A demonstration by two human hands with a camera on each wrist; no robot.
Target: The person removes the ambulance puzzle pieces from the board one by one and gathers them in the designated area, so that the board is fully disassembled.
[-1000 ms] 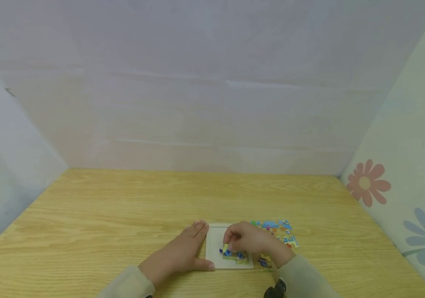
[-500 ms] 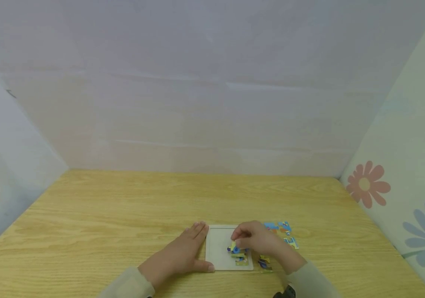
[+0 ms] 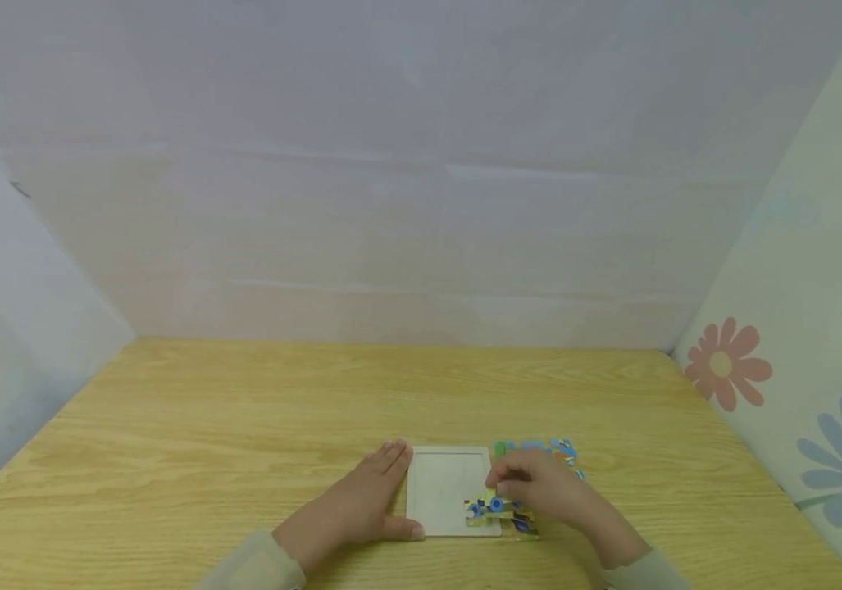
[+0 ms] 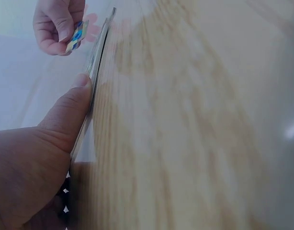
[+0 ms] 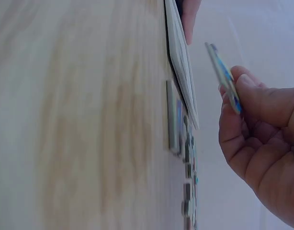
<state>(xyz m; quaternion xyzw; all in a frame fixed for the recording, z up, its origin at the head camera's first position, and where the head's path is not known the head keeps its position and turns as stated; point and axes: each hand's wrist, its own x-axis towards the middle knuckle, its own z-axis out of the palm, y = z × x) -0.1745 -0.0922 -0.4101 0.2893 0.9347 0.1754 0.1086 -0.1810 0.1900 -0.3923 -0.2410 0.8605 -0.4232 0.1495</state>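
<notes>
My left hand lies flat with its fingers straight along the left edge of a pale square puzzle board, thumb at the near corner. In the left wrist view, the thumb rests against the board's edge. My right hand pinches a yellow and blue puzzle piece between thumb and fingers, raised above the table in the right wrist view. Seen from the head, it hovers over the board's right edge. A patterned piece lies in the board's lower right corner, partly covered by the held one.
Several loose puzzle pieces lie on the wooden table beyond the right hand. Another dark and yellow piece sits just right of the board. Pale walls stand around the table, with printed flowers on the right one.
My right hand has moved right with the puzzle piece, from over the board to its right edge, showing more of the board's bare inside. The left hand has stayed in place.
</notes>
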